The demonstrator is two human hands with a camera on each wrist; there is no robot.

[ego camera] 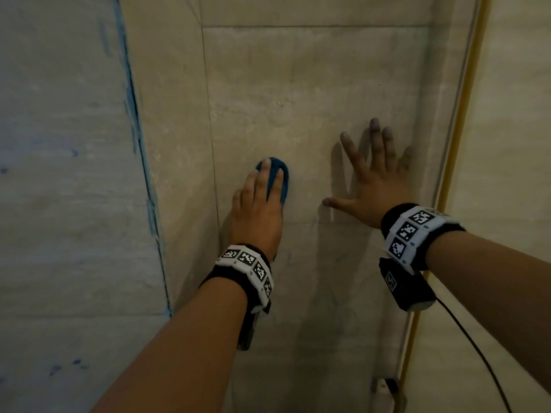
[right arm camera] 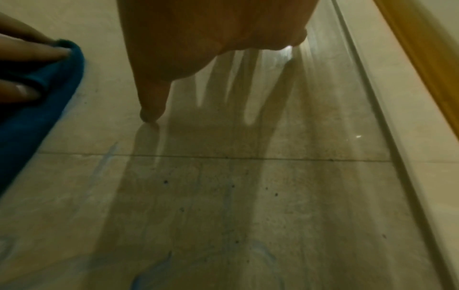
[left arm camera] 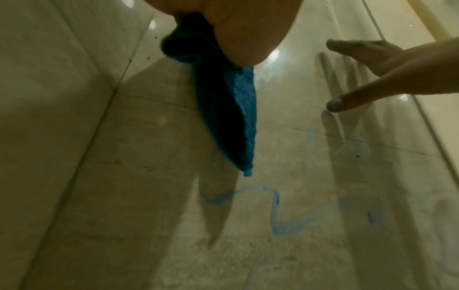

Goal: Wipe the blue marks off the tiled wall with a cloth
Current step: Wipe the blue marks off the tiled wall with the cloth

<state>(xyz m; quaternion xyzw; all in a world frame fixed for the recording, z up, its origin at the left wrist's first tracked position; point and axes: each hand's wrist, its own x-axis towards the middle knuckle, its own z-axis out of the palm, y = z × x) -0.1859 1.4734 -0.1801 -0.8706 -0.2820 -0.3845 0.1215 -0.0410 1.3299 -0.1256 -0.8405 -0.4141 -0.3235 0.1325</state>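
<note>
A blue cloth (ego camera: 284,180) lies against the beige tiled wall (ego camera: 313,84), and my left hand (ego camera: 262,198) presses it there with straight fingers laid over it. In the left wrist view the cloth (left arm camera: 236,117) hangs down from under the palm. Below it a blue squiggle (left arm camera: 275,212) crosses the tile. My right hand (ego camera: 375,180) rests flat on the wall to the right of the cloth, fingers spread and holding nothing. Its thumb tip (right arm camera: 151,113) touches the tile, above faint blue smears (right arm camera: 263,261).
The side wall (ego camera: 59,204) on the left carries small blue spots, and a blue line (ego camera: 140,138) runs down the corner. A yellow strip (ego camera: 465,120) borders the tile on the right. A black cable (ego camera: 477,353) hangs from my right wrist.
</note>
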